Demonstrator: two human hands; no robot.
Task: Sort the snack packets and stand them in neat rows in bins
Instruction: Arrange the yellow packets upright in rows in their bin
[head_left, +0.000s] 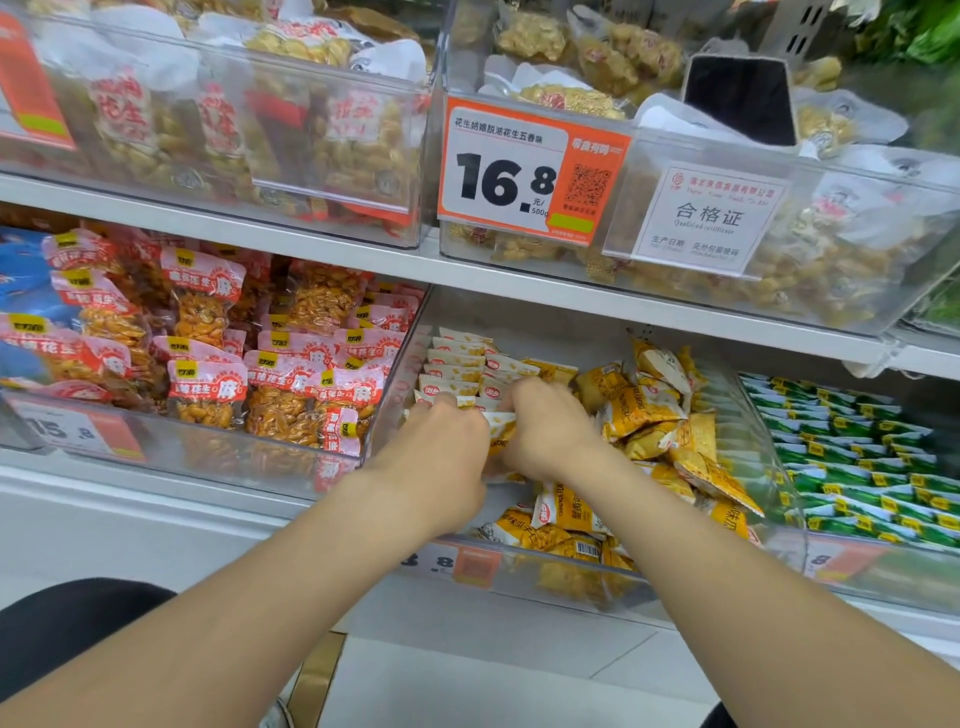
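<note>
Head view. Both bare forearms reach forward and slightly upward into the clear middle bin (396, 374) on the lower shelf, converging so that the hands sit close side by side, backs up and knuckles raised.

The left hand (448, 448) has its fingers curled down over the left end of a yellow-and-white packet (502, 431). The right hand (546, 432) is curled likewise on the packet's right end. The fingertips of both hands are hidden behind the knuckles.

The packet is held between the two hands, just in front of the standing row (457, 364). That row fills the rear left of the bin, its packets upright and face to face. To the right of the hands lies a loose pile (655, 415) of the same packets, tilted and overlapping. More lie flat against the bin's front wall.

Red packets (291, 384) fill the bin to the left. Green packets (857, 467) stand in rows in the bin to the right. An orange price tag (498, 176) hangs on the upper shelf.
</note>
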